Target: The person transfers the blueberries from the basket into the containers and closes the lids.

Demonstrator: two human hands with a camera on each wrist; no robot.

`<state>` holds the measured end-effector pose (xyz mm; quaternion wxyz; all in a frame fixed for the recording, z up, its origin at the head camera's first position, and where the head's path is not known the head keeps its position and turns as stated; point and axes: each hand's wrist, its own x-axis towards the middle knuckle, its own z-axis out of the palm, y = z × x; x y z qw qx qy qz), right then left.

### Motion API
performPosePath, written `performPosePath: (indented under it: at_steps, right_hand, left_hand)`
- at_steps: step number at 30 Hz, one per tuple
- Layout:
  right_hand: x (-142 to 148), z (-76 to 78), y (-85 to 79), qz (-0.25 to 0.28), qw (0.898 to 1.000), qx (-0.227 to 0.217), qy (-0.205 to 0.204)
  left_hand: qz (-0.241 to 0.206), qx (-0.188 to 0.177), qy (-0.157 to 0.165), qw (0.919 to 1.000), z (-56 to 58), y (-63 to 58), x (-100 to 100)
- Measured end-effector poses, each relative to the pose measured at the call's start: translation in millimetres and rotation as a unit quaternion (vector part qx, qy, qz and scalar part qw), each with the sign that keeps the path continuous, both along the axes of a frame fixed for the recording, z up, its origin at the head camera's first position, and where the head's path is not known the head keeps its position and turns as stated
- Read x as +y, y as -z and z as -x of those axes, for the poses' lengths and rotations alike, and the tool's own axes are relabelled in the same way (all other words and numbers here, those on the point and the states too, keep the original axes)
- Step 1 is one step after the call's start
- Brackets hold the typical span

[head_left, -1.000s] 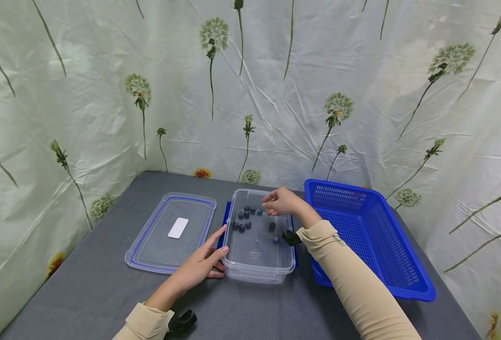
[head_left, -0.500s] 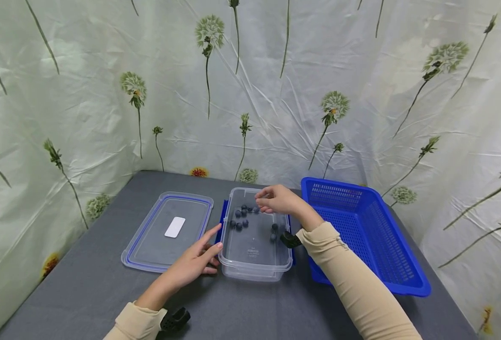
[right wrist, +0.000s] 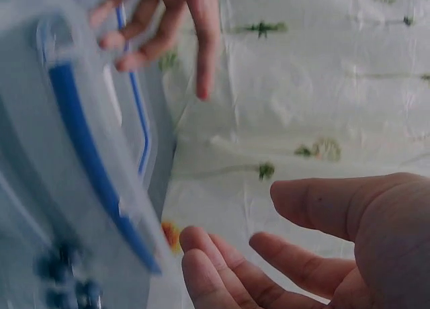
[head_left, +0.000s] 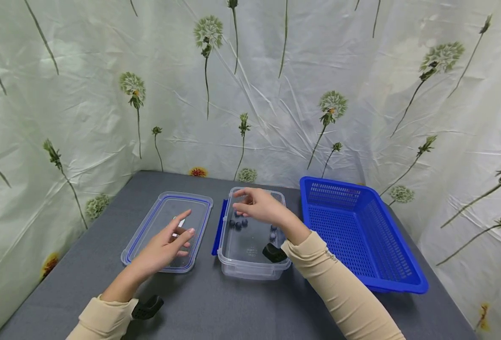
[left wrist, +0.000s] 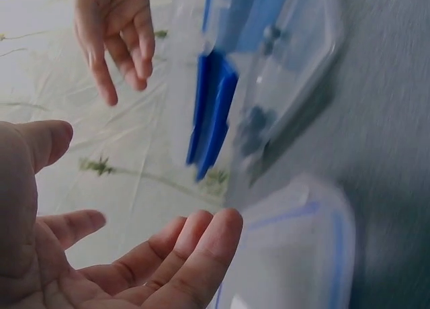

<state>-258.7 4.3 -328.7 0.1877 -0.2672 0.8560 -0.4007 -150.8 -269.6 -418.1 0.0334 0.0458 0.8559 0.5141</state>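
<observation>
A clear plastic food container (head_left: 254,264) with blue side clips stands on the table, several blueberries (head_left: 238,225) lying on its bottom. Above its far part hovers my right hand (head_left: 261,205), fingers loosely bent and holding nothing; it hides some of the berries. To the left, a clear lid (head_left: 148,245) with a blue seal and a white label lies flat. Over this lid my left hand (head_left: 161,248) is raised with its fingers spread and nothing in them. Both wrist views show bare palms and separated fingertips, the left hand (left wrist: 148,255) and the right hand (right wrist: 302,255).
At the right a blue perforated basket (head_left: 397,245) stands close to the container. Grey cloth (head_left: 233,311) covers the table. Behind it hangs a pale curtain (head_left: 276,118) printed with dandelions.
My left hand has left the container's side and moved left over the lid. The right hand has shifted left above the container. Lid, container and basket stay in place.
</observation>
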Motion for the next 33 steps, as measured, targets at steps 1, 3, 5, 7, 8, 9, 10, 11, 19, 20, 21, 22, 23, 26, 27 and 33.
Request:
performPosePath:
  at_steps: [1,3,5,7,8,9,10,11,19,20,21,22,23,26,27,33]
  right_hand:
    - [-3,-4.0,1.1,0.003,1.0,0.003,-0.003]
    - [-9,-11.9,3.8,0.004,1.0,0.007,-0.005]
    - [-15,-20.6,6.4,0.013,1.0,0.003,-0.004]
    - [-22,-29.7,9.4,0.023,1.0,-0.005,-0.002]
    - [-26,-34.3,10.9,0.03,0.999,-0.011,-0.002]
    - [-29,-39.3,12.2,0.037,0.999,-0.016,-0.003]
    - [-33,-44.3,13.8,0.045,0.999,-0.018,-0.002]
    - [-37,-49.2,16.0,0.053,0.998,-0.019,-0.002]
    - [-66,-80.9,38.0,0.161,0.981,-0.108,-0.003]
    - [-70,-84.5,41.3,0.166,0.98,-0.115,-0.002]
    - [-74,-87.5,45.2,0.166,0.979,-0.114,0.0]
    - [-78,-90.9,48.6,0.167,0.98,-0.111,0.0]
    - [-81,-93.9,52.5,0.165,0.981,-0.106,0.001]
    - [-93,-100.6,65.8,0.146,0.986,-0.083,0.014]
    - [-96,-101.9,70.2,0.14,0.987,-0.071,0.02]
    - [-114,-106.9,93.1,0.091,0.994,-0.024,0.06]
  left_hand:
    - [0.004,0.005,-0.003,1.0,0.7,-1.5,-5]
    - [0.015,0.021,-0.007,0.9996,1.7,-4.6,-14]
    - [0.026,0.034,-0.012,0.999,2.5,-7.2,-24]
    - [0.038,0.045,-0.015,0.9981,3.1,-9.8,-35]
    - [0.045,0.052,-0.017,0.9975,3.5,-11.2,-40]
    - [0.053,0.058,-0.02,0.9967,4.3,-12.0,-46]
    - [0.06,0.062,-0.02,0.9961,5.2,-12.5,-51]
    - [0.067,0.064,-0.021,0.9954,5.8,-13.2,-56]
    - [0.117,0.068,-0.038,0.9901,12.5,-11.5,-88]
    - [0.123,0.068,-0.04,0.9893,13.4,-10.6,-91]
    - [0.129,0.068,-0.043,0.9884,14.3,-9.4,-94]
    - [0.134,0.065,-0.045,0.9878,15.0,-8.5,-97]
    - [0.139,0.063,-0.047,0.9872,15.7,-7.5,-99]
    - [0.152,0.065,-0.051,0.985,17.9,-3.8,-106]
    - [0.159,0.068,-0.053,0.9835,18.8,-2.5,-108]
    - [0.204,0.077,-0.061,0.9739,23.9,7.1,-116]
